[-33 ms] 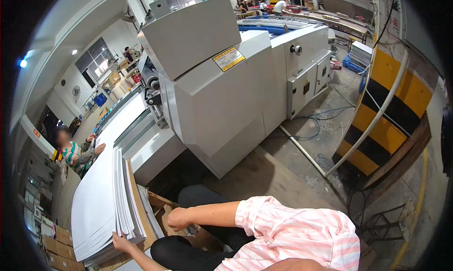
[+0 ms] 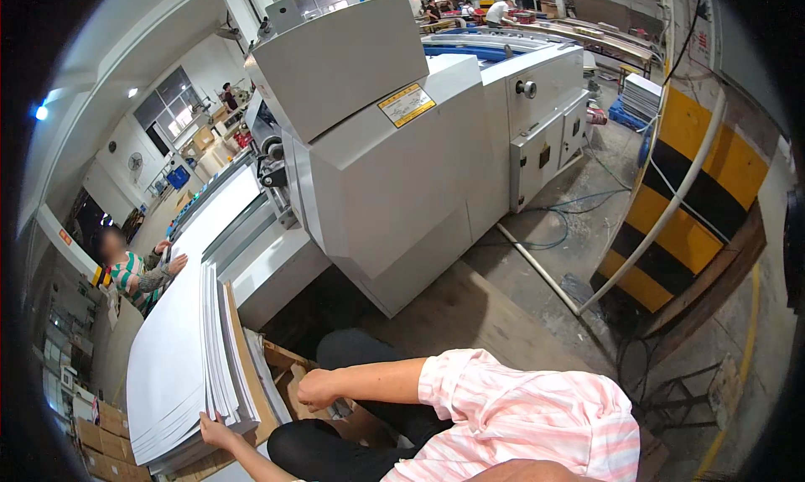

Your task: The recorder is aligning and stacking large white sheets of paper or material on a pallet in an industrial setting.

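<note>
My left hand [image 2: 220, 432] is closed at the near corner of a tall stack of large white paper sheets [image 2: 172, 348], its fingers pinching the sheet edges. Along that side the sheets fan apart slightly, and a brown board [image 2: 243, 360] stands against them. My right hand [image 2: 319, 390] is curled into a fist above my dark-trousered legs, beside a brown cardboard or wooden piece [image 2: 283, 356]. Its palm side is hidden, so I cannot make out whether anything is inside.
Beyond the stack, a big grey machine [image 2: 394, 180] fills the middle, with a white feed bed [image 2: 222, 209]. A co-worker [image 2: 138, 272] in a striped top has both hands at the stack's far edge. A yellow-and-black pillar [image 2: 679, 197] and a bent pipe [image 2: 620, 279] stand right.
</note>
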`<state>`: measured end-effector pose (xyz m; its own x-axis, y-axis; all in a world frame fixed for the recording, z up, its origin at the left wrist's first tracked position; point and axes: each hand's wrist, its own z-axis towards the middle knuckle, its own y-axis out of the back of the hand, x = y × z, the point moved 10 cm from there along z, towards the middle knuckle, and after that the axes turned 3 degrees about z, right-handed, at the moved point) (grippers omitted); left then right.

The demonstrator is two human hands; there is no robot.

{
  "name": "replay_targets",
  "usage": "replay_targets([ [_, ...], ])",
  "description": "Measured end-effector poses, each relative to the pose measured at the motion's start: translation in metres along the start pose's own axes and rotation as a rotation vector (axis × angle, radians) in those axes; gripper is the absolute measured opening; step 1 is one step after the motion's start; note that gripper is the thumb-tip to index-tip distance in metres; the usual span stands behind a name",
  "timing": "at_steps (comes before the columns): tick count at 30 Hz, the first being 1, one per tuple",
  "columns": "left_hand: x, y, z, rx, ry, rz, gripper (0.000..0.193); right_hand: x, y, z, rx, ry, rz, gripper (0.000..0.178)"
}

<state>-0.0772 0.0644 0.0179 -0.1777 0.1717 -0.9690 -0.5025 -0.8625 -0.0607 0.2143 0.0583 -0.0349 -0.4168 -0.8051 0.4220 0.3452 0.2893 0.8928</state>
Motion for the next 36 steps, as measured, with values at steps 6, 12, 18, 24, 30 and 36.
replay_targets([
  [6, 0.009, 0.002, 0.012, 0.039, -0.004, -0.029, 0.037, 0.004, 0.002, 0.0, -0.013, 0.05, -0.025, 0.025],
  [12, 0.008, -0.002, 0.006, 0.042, 0.0, -0.023, 0.037, 0.001, 0.0, -0.001, -0.002, 0.023, -0.016, 0.026],
  [18, 0.009, 0.001, 0.008, 0.022, 0.005, -0.008, 0.037, 0.002, 0.0, 0.0, 0.001, 0.017, -0.012, 0.025],
  [24, 0.007, -0.002, 0.002, 0.025, 0.012, -0.016, 0.037, -0.003, -0.005, 0.001, 0.029, -0.003, -0.012, 0.023],
  [30, 0.008, 0.001, 0.006, 0.018, 0.003, -0.034, 0.036, -0.001, -0.001, 0.0, 0.013, -0.014, 0.004, 0.021],
  [36, 0.009, -0.001, 0.005, 0.032, 0.011, -0.037, 0.031, -0.002, -0.002, 0.001, -0.001, 0.006, 0.001, 0.023],
])
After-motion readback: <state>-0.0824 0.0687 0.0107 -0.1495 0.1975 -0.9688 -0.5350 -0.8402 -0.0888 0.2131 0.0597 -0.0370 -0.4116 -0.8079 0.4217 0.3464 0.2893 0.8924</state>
